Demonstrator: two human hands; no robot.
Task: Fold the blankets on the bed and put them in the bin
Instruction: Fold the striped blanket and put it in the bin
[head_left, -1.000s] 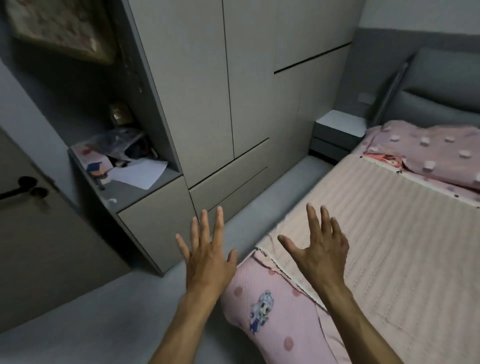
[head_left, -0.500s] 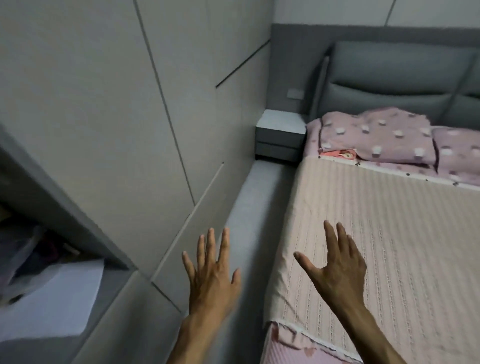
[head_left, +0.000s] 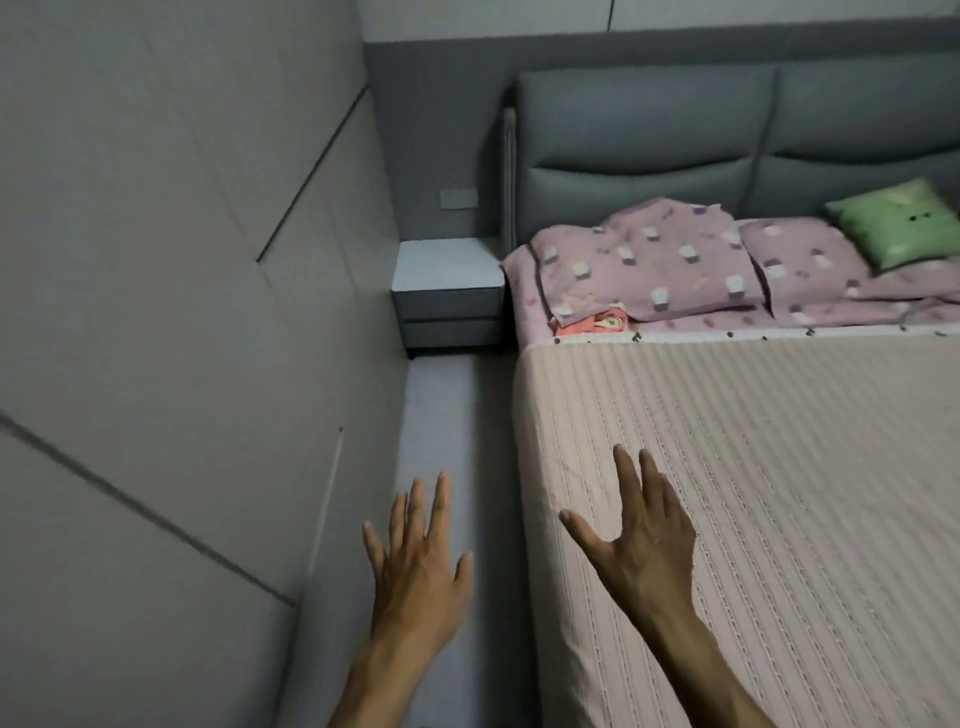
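A pale pink ribbed blanket (head_left: 769, 467) lies spread flat over the bed. My right hand (head_left: 641, 540) hovers over its left edge, fingers straight and spread, holding nothing. My left hand (head_left: 418, 561) is stretched out over the narrow grey floor strip beside the bed, fingers also spread and empty. At the head of the bed lie two purple patterned pillows (head_left: 644, 260), with a small pink-orange cloth (head_left: 597, 322) tucked under the left one. No bin is in view.
A grey wardrobe wall (head_left: 182, 312) runs close along the left. A grey nightstand (head_left: 449, 296) stands at the aisle's far end. A green cushion (head_left: 898, 223) rests against the padded grey headboard (head_left: 675, 135).
The view has swung right and moved forward along the bed. The shelf nook and the bed's foot corner dropped out of view; the headboard and green cushion came in. Both hands stay spread and empty.
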